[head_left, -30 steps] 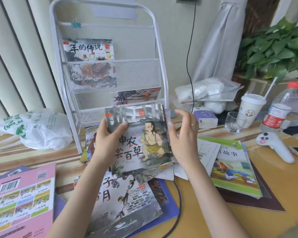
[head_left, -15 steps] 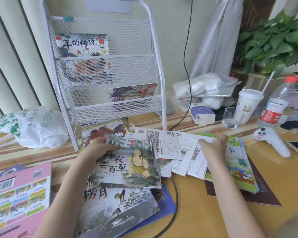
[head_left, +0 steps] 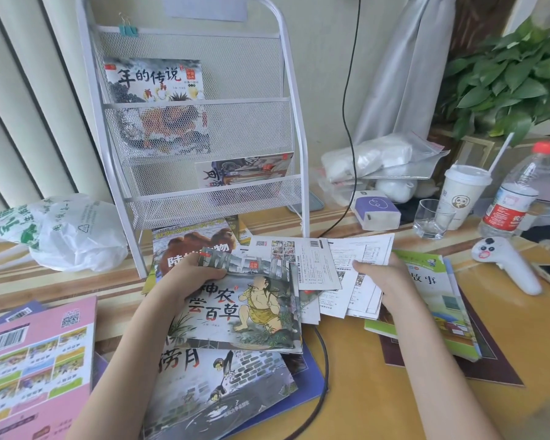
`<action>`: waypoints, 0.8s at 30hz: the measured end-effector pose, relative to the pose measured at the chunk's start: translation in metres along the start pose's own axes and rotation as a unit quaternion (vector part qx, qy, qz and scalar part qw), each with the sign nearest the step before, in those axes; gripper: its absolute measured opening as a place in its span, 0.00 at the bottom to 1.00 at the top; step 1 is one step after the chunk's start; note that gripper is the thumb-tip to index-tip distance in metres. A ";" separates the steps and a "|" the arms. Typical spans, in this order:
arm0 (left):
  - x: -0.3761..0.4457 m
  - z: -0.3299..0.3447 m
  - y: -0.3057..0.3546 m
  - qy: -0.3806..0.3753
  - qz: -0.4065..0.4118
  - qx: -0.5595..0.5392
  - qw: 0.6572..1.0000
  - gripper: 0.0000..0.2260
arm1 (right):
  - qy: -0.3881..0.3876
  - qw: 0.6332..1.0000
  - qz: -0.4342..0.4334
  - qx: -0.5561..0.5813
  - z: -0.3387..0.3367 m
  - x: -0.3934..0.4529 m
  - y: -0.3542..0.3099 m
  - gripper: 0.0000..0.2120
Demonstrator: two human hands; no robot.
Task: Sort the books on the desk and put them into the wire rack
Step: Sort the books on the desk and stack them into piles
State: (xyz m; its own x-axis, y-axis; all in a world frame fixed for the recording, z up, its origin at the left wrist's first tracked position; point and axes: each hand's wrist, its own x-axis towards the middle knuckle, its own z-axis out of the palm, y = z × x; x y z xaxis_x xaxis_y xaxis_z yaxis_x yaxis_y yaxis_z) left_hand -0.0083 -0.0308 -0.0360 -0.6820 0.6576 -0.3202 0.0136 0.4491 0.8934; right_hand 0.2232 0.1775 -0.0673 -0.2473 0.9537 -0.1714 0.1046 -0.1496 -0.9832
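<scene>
grey picture book with a crouching figure on its cover (head_left: 242, 309) lies on the book pile on the yellow tabletop (head_left: 362, 392), before the white wire rack (head_left: 204, 122). my left hand (head_left: 188, 277) fingers curl over its top-left edge. right hand (head_left: 385, 277) fingers rest flat on loose white sheets (head_left: 356, 274).

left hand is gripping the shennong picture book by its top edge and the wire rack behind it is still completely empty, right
Not quite. The left hand does grip the picture book by its top edge, but the wire rack is not empty: the head view shows one book in its upper pocket and another in the lower pocket.
</scene>
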 end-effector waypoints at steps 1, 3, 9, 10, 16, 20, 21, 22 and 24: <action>0.000 0.000 0.000 0.001 -0.001 -0.001 1.000 0.13 | 0.002 1.000 -0.019 -0.004 0.001 0.000 -0.001 0.16; 0.000 0.000 0.000 0.009 0.000 0.009 1.000 0.15 | 0.014 0.998 -0.056 -0.027 0.003 -0.001 -0.005 0.15; -0.004 0.003 0.003 0.052 0.046 0.016 0.997 0.28 | 0.052 0.974 -0.166 -0.144 0.013 -0.014 -0.028 0.16; -0.006 0.005 0.004 0.054 0.074 0.015 0.996 0.29 | 0.067 0.967 -0.184 -0.162 0.015 -0.019 -0.033 0.18; -0.010 0.008 0.008 0.034 0.167 -0.011 0.985 0.13 | 0.141 0.902 -0.319 -0.255 0.038 -0.064 -0.068 0.27; -0.009 0.007 0.011 0.032 0.154 -0.027 0.987 0.14 | 0.149 0.806 -0.423 -0.386 0.083 -0.105 -0.068 0.35; -0.007 0.005 0.009 0.033 0.143 -0.012 0.989 0.14 | 0.136 0.788 -0.452 -0.395 0.093 -0.114 -0.063 0.35; -0.007 0.003 0.007 0.029 0.131 0.008 0.991 0.14 | 0.126 0.772 -0.474 -0.404 0.101 -0.121 -0.058 0.35; -0.007 -0.001 0.006 0.012 0.119 0.068 0.990 0.12 | 0.082 0.747 -0.493 -0.437 0.118 -0.132 -0.046 0.36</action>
State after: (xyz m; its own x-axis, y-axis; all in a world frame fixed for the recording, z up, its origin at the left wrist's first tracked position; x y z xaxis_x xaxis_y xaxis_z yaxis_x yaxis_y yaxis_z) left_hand -0.0040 -0.0335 -0.0285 -0.6649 0.7408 -0.0960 0.2739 0.3614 0.8913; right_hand 0.1369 0.0277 -0.0065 -0.5057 0.5173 0.6904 0.5570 0.8069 -0.1966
